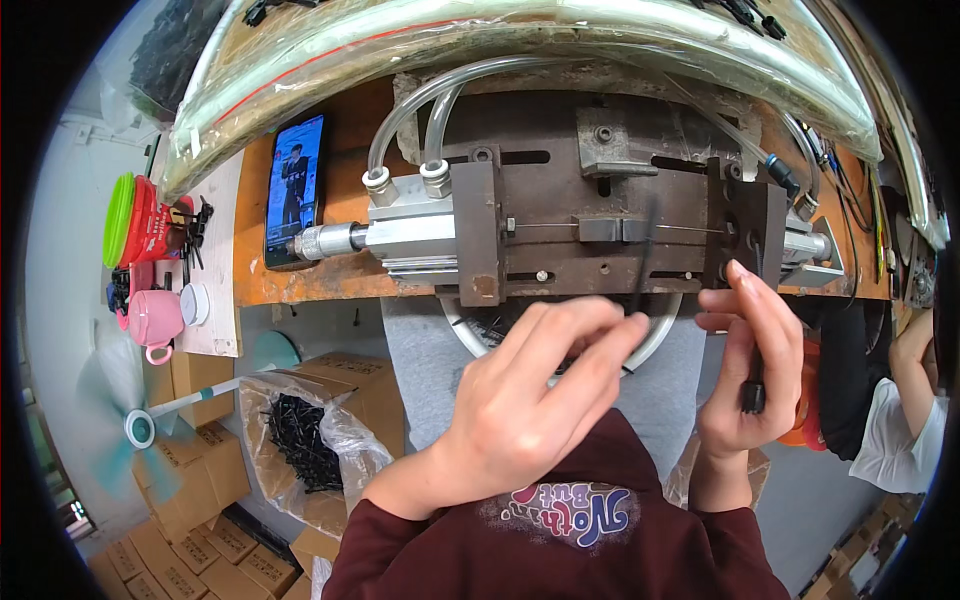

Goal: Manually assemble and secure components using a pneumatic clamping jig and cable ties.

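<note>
My left hand [535, 385] is closed in a pinch, with a thin black rod [647, 255] rising from its fingertips, blurred by motion. My right hand [760, 355] curls around another slim black rod whose thicker end [753, 397] hangs by the palm. Just beyond both hands lies a dark metal fixture [545, 265] with a small grey block [612, 230] at its middle and a thin wire running across. Silver air cylinders sit at its left end [412, 235] and right end [808, 247]. A pale round container [660, 335] with dark pieces in it shows behind my left hand.
On the left of the bench lie a phone [295, 190] and a pink mug [156, 316]. Below stand a fan [140, 428] and a plastic-lined carton of black parts [300, 440]. Clear hoses [400, 115] arch over the fixture. Another person's arm [912, 350] is at far right.
</note>
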The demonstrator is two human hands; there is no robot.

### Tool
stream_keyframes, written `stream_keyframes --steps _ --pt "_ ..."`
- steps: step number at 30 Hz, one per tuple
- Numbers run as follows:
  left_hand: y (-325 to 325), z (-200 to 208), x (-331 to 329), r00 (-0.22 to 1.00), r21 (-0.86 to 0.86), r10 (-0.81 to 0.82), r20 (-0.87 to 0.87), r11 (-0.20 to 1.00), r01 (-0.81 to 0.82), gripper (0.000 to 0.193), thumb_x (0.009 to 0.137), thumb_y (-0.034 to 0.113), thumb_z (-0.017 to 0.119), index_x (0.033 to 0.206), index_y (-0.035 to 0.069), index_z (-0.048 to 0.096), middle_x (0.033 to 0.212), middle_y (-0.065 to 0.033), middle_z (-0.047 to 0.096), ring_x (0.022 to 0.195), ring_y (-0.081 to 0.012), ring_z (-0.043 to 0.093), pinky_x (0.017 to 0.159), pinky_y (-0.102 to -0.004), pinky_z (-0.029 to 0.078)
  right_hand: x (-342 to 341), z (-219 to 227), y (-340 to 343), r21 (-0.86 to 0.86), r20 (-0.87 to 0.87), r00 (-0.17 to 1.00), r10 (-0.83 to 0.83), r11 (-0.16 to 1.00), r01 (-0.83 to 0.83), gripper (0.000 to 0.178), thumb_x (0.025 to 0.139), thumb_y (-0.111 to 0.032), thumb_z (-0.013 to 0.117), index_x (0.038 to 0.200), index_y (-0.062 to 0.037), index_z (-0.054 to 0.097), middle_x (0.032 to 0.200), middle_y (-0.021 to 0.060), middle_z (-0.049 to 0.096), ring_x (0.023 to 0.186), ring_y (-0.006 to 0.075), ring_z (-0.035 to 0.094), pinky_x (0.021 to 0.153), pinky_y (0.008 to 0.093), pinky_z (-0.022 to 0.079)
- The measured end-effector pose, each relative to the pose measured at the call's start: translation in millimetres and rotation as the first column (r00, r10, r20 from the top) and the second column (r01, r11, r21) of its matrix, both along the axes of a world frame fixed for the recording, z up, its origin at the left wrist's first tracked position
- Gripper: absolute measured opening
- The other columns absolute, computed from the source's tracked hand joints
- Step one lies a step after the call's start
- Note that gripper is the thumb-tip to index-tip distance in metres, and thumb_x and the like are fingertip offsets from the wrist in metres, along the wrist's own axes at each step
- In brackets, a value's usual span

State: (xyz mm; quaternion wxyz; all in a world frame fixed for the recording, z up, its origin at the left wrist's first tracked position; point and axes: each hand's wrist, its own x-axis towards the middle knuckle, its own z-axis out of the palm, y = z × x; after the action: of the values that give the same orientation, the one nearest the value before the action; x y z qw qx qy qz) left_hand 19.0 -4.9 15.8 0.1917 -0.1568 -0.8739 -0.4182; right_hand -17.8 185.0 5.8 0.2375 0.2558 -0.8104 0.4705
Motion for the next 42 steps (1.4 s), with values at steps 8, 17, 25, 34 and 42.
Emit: stream_keyframes --steps 8,17,25,34,42 --pt "5.8 -7.9 -13.1 0.994 -0.375 0.025 -0.109 0.925 -0.065 0.029 0.069 -0.001 0.074 0.098 -0.002 0.072 0.122 -0.0145 0.067 0.076 -0.0195 0.068 0.075 -0.0310 0.056 7.7 -4.3 11.7 -0.106 0.027 0.997 0.079 0.991 -0.076 0.076 0.088 -0.040 0.066 0.141 0.0087 0.040 0.140 0.0304 0.044 0.122 0.0425 0.056 0.102 0.0480 0.049" --pt "5.4 -3.4 -19.2 0.997 -0.367 0.045 -0.057 0.928 -0.062 0.030 0.068 0.000 0.075 0.097 0.001 0.072 0.122 -0.0129 0.068 0.069 -0.0182 0.067 0.065 -0.0283 0.054 10.6 -4.4 11.8 -0.276 0.148 0.984 0.103 0.959 -0.059 0.081 0.085 -0.042 0.072 0.140 0.0020 0.033 0.143 0.0376 0.038 0.129 0.0471 0.049 0.107 0.0498 0.043" --pt "-3.6 -8.4 -17.4 0.998 -0.315 -0.005 -0.064 0.949 -0.016 0.031 0.068 0.001 0.075 0.099 0.002 0.072 0.124 -0.0126 0.067 0.065 -0.0175 0.066 0.061 -0.0281 0.053 5.8 13.4 0.2 0.163 0.015 0.999 0.036 0.986 -0.038 0.030 0.066 0.001 0.083 0.093 0.0024 0.069 0.126 0.0226 0.061 0.103 0.0329 0.067 0.083 0.0386 0.058" --pt "-30.7 -9.1 18.0 0.857 -0.053 -0.365 0.365 0.911 0.410 0.025 0.072 0.006 0.075 0.097 0.009 0.074 0.111 -0.0029 0.072 0.066 -0.0207 0.068 0.061 -0.0309 0.055 -6.6 5.9 -15.3 0.431 0.077 0.979 0.189 0.879 -0.204 0.025 0.073 -0.001 0.074 0.096 0.0011 0.066 0.126 0.0211 0.064 0.072 0.0203 0.070 0.063 0.0283 0.055" --pt "-10.8 -61.7 19.3 0.680 -0.080 -0.326 0.657 0.867 0.492 0.019 0.077 0.016 0.070 0.094 0.007 0.073 0.096 -0.0064 0.072 0.077 -0.0286 0.070 0.070 -0.0408 0.057 -16.1 6.3 -18.8 0.533 -0.080 0.986 0.148 0.842 -0.083 0.020 0.072 -0.013 0.065 0.091 -0.0042 0.064 0.129 0.0189 0.063 0.052 0.0112 0.058 0.051 0.0234 0.047"
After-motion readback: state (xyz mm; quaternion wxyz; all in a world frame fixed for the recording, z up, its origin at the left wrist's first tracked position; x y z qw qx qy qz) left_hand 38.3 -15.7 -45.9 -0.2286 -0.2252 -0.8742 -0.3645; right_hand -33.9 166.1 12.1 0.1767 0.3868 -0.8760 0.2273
